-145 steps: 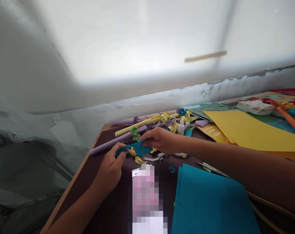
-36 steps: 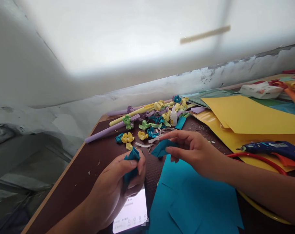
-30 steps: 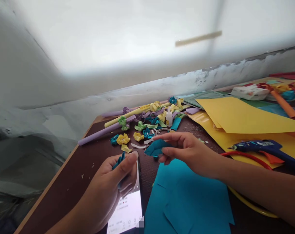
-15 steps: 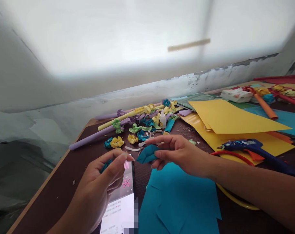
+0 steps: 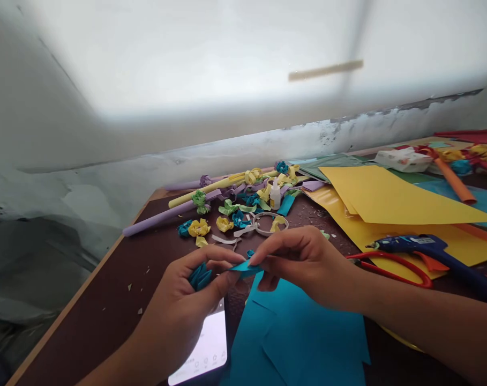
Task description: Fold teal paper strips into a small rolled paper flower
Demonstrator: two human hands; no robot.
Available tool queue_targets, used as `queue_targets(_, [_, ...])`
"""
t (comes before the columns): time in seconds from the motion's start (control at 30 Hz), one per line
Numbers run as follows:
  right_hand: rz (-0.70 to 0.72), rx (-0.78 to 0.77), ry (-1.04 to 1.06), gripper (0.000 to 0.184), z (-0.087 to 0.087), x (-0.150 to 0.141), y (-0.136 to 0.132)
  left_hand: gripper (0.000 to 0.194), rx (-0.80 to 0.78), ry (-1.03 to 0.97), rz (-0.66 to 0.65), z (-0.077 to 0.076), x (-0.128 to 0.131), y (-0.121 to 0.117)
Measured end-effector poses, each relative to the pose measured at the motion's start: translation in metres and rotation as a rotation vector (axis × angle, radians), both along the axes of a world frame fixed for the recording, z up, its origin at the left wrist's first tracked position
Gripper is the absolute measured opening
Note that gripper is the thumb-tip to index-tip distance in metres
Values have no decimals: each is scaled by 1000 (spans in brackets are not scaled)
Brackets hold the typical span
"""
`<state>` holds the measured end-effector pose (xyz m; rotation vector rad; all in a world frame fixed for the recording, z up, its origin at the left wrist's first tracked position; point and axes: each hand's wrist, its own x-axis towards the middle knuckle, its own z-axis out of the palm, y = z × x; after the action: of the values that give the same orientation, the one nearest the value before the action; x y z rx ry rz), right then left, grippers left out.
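Observation:
My left hand (image 5: 182,305) is closed round a crumpled teal paper piece (image 5: 199,276) held in its palm. Its thumb and forefinger also pinch one end of a flat teal paper strip (image 5: 243,266). My right hand (image 5: 303,262) pinches the other end of that strip between thumb and fingers. Both hands meet above a dark brown table (image 5: 118,289). Below them lie a lit phone (image 5: 203,351) and a large teal paper sheet (image 5: 299,338).
Small rolled paper flowers (image 5: 199,228) in yellow, teal, green and purple lie behind the hands, with purple and yellow paper tubes (image 5: 163,217), a small glue bottle (image 5: 275,195) and a tape ring (image 5: 270,223). Yellow sheets (image 5: 388,198), red-handled scissors (image 5: 391,262) and a blue glue gun (image 5: 428,249) lie to the right.
My hands have come together. The right hand brought its teal strip leftward to my left hand, which now pinches its end while keeping the crumpled teal piece.

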<state>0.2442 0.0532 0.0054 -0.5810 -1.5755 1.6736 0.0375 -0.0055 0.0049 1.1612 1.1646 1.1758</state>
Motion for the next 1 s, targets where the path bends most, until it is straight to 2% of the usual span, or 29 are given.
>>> queue_targets(0.1, [-20, 9, -14, 10, -1, 0, -2, 22, -82, -130, -35, -4, -1, 3])
queue_targets(0.27, [30, -81, -23, 18, 1, 0, -1, 21, -96, -169, 16, -5, 1, 4])
queue_targets(0.43, [49, -61, -47, 21, 0, -2, -1, 25, -139, -199, -12, -2, 5, 4])
queue_targets(0.5, [24, -17, -55, 23, -1, -1, -2, 27, -143, -187, 1, -3, 6, 4])
queue_targets(0.63, [-197, 263, -188, 25, 1, 3, -6, 30, -121, -112, 102, -6, 3, 6])
queue_targets(0.7, [-188, 336, -274, 22, 2, 4, -7, 33, -88, -63, 152, -7, 1, 7])
queue_targets(0.8, [-124, 359, -272, 11, 1, 3, -7, 36, -50, -32, 182, -8, 0, 8])
queue_targets(1.0, [-168, 343, -282, 7, -4, 2, 0, 35, -63, -83, 157, -6, 5, 5])
